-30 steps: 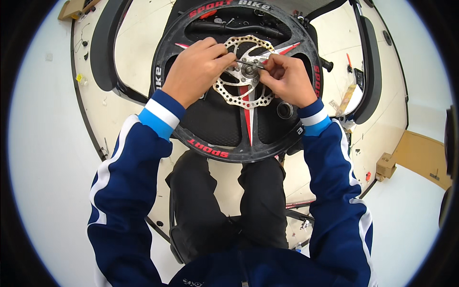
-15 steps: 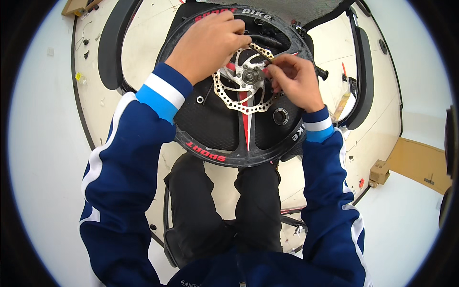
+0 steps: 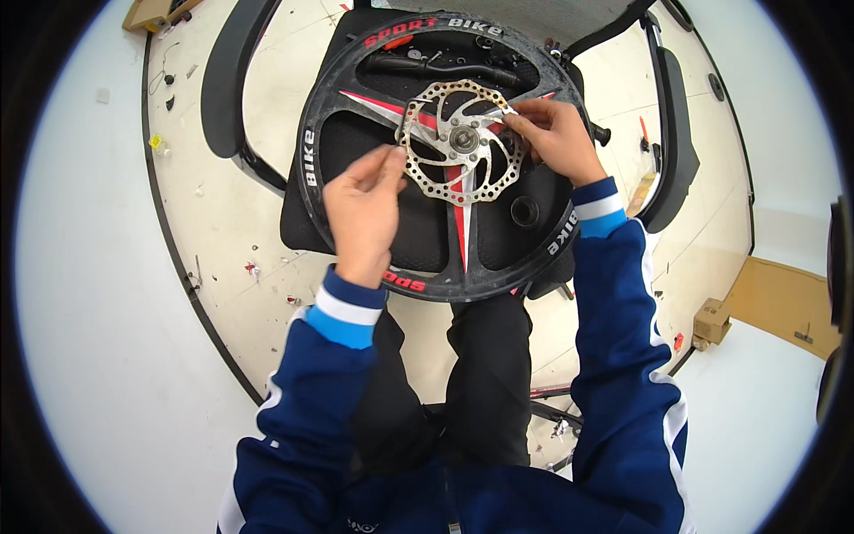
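Note:
A black bicycle wheel (image 3: 356,116) with red and white spokes lies flat on a black chair seat in front of my knees. A silver perforated brake disc (image 3: 445,182) sits on its hub (image 3: 463,139). My right hand (image 3: 560,138) pinches the disc's right edge near the hub. My left hand (image 3: 363,209) hovers over the wheel's left side, just left of the disc, fingers pinched together; whether a small part sits between them I cannot tell.
The chair's black armrests (image 3: 222,80) flank the wheel. Small parts and a black tool (image 3: 445,64) lie on the seat behind the hub. A cardboard box (image 3: 712,322) and flat cardboard (image 3: 787,307) lie at right. Debris dots the beige floor (image 3: 231,231).
My left hand has drawn back from the hub, first upward, then down to the wheel's left side. My right hand stays at the disc's right edge. The view has shifted slightly.

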The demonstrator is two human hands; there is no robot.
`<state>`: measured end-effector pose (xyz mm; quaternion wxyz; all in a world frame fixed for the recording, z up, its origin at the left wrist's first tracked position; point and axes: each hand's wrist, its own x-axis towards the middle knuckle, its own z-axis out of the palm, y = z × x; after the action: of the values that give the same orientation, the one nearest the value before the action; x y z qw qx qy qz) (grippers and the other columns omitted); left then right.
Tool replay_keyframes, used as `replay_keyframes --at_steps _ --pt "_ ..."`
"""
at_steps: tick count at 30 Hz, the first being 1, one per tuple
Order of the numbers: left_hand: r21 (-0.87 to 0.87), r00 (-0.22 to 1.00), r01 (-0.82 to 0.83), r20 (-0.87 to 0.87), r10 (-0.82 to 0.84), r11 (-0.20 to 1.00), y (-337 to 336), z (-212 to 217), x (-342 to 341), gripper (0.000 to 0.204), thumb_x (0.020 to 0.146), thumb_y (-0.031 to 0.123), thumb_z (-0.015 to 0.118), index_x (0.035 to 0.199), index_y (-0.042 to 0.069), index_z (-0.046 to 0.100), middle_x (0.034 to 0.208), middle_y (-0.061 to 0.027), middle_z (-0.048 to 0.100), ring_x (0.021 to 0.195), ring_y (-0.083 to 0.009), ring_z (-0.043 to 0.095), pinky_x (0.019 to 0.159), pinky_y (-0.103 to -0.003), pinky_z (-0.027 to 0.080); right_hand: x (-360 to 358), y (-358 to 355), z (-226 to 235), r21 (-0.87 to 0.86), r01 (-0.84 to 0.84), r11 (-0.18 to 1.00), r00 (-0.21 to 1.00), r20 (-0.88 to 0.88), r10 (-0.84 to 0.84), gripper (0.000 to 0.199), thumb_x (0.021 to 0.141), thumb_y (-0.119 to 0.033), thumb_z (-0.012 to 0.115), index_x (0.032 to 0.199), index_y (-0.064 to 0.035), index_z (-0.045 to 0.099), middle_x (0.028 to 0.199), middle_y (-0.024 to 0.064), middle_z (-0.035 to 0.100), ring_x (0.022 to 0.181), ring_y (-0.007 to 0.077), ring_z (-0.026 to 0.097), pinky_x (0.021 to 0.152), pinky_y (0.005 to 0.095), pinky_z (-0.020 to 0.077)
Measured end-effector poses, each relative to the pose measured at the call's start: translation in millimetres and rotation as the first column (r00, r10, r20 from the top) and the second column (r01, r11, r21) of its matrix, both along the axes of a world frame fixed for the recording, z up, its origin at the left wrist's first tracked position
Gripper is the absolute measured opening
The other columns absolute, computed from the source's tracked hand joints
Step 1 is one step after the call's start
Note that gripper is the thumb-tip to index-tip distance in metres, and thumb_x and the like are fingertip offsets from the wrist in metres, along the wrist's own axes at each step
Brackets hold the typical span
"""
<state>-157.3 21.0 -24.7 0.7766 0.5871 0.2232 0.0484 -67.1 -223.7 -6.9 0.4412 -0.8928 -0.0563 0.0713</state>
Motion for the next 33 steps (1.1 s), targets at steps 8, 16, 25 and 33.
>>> replay_keyframes --at_steps 8,16,25,33 --pt "0.22 0.999 0.048 -0.014 -0.046 0.974 -13 -1 18 0.024 0.088 0.01 0.074 0.102 -0.009 0.073 0.081 -0.0099 0.074 0.07 -0.0104 0.066 0.064 -0.024 0.05 -3 -4 9 0.12 0.039 0.992 0.996 -0.09 -0.029 0.027 0.089 -0.017 0.074 0.096 0.0091 0.07 0.073 0.0083 0.069 0.057 0.0109 0.061 0.052 0.0257 0.0476" --pt "0.473 0.959 0.229 0.042 -0.281 0.851 18 16 78 0.022 0.084 0.018 0.076 0.096 0.0 0.077 0.077 -0.0113 0.074 0.067 -0.0146 0.069 0.066 -0.029 0.053 -43 19 41 0.266 0.202 0.943 0.95 -0.286 -0.123 0.024 0.093 -0.013 0.069 0.09 0.0101 0.065 0.076 0.0127 0.069 0.062 0.018 0.07 0.057 0.0278 0.0586" --pt "0.712 0.817 0.428 -0.041 -0.576 0.556 8 12 140 0.023 0.083 0.021 0.076 0.097 0.003 0.078 0.085 -0.0171 0.075 0.077 -0.0247 0.073 0.075 -0.033 0.056 -58 29 11 0.323 0.299 0.898 0.85 -0.519 -0.096 0.027 0.095 -0.016 0.068 0.099 0.0098 0.063 0.08 0.0161 0.07 0.065 0.0206 0.071 0.061 0.0295 0.0599" --pt "0.873 0.688 0.209 0.188 -0.701 0.44 23 12 152 0.021 0.082 0.02 0.076 0.095 0.003 0.078 0.095 -0.0125 0.073 0.086 -0.0295 0.071 0.081 -0.036 0.055 -39 13 18 0.137 0.152 0.979 0.931 -0.351 -0.095 0.029 0.092 -0.018 0.072 0.092 0.0114 0.067 0.072 0.0155 0.07 0.057 0.0179 0.068 0.052 0.0286 0.0558"
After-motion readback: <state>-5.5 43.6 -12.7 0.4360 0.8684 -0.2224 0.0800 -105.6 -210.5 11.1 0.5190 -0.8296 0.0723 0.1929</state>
